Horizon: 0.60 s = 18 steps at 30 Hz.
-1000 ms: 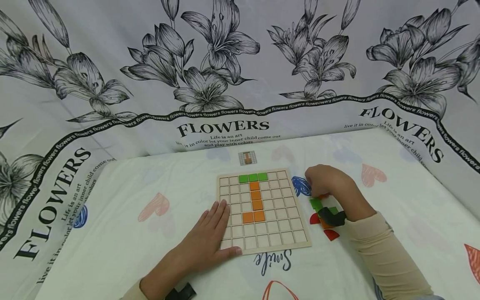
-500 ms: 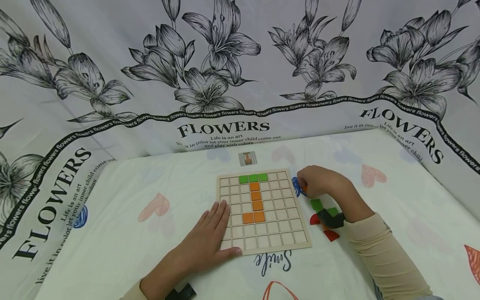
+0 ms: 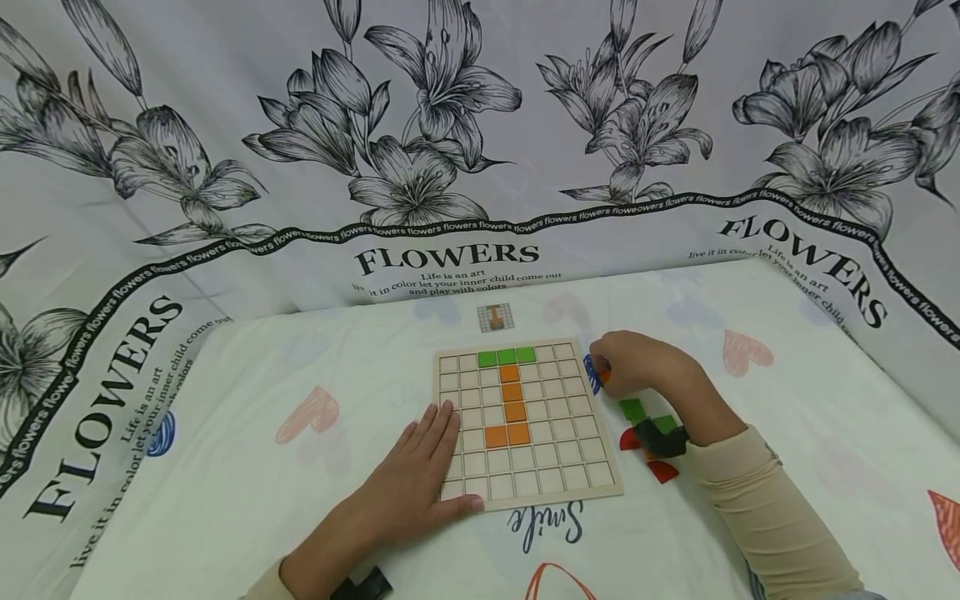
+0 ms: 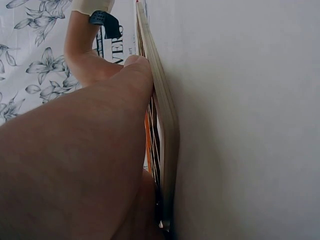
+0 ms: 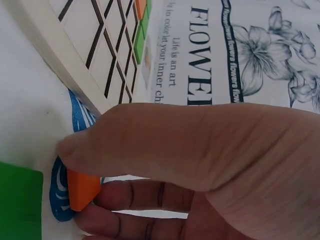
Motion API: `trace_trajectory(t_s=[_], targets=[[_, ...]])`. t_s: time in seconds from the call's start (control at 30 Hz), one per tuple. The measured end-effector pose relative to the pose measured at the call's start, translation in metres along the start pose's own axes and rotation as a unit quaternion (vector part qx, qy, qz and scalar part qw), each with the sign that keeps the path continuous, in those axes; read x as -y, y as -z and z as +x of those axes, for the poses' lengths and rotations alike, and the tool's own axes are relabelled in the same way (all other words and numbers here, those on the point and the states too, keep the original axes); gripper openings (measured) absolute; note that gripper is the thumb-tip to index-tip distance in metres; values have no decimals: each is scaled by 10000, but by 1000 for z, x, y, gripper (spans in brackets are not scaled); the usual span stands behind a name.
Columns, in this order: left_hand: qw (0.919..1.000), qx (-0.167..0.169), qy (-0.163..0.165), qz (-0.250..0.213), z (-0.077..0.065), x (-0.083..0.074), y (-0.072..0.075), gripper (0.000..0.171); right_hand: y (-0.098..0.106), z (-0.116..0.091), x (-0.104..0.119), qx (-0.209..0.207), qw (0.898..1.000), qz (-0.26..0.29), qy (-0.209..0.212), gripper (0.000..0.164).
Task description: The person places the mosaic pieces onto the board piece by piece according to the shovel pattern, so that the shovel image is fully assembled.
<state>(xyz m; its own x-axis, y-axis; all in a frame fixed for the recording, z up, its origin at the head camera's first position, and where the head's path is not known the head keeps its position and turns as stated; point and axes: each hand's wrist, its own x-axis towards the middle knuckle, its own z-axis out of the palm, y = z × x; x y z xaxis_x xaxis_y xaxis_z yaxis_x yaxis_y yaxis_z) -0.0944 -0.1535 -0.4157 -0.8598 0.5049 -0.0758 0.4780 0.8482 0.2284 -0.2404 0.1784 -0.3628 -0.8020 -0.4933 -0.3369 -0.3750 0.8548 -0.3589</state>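
My right hand pinches an orange tile between thumb and fingertips, just off the right edge of a wooden grid board. In the right wrist view the tile appears to have a slanted edge; its full shape is partly covered by the fingers. My left hand lies with straight fingers over the board's left edge, its thumb at the near left corner. Set in the grid are three green squares in the far row. Below them, several orange squares make a column with a foot to the left.
Right of the board lie loose pieces, among them green tiles and red rounded pieces. A black wrist device partly hides them. Beyond the board rests a small gridded picture card. Printed cloth covers the table.
My right hand has moved left from the loose pieces toward the board with the orange tile, shifting only slightly in the last half second. The left hand and the tiles on the board stay put.
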Motion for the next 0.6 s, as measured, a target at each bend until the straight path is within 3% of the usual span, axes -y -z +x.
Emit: trace_trajectory(t_s=[0.6], targets=[[10000, 1, 13, -27, 0, 0, 0, 107, 2, -5, 15, 181, 9994, 127, 254, 16]])
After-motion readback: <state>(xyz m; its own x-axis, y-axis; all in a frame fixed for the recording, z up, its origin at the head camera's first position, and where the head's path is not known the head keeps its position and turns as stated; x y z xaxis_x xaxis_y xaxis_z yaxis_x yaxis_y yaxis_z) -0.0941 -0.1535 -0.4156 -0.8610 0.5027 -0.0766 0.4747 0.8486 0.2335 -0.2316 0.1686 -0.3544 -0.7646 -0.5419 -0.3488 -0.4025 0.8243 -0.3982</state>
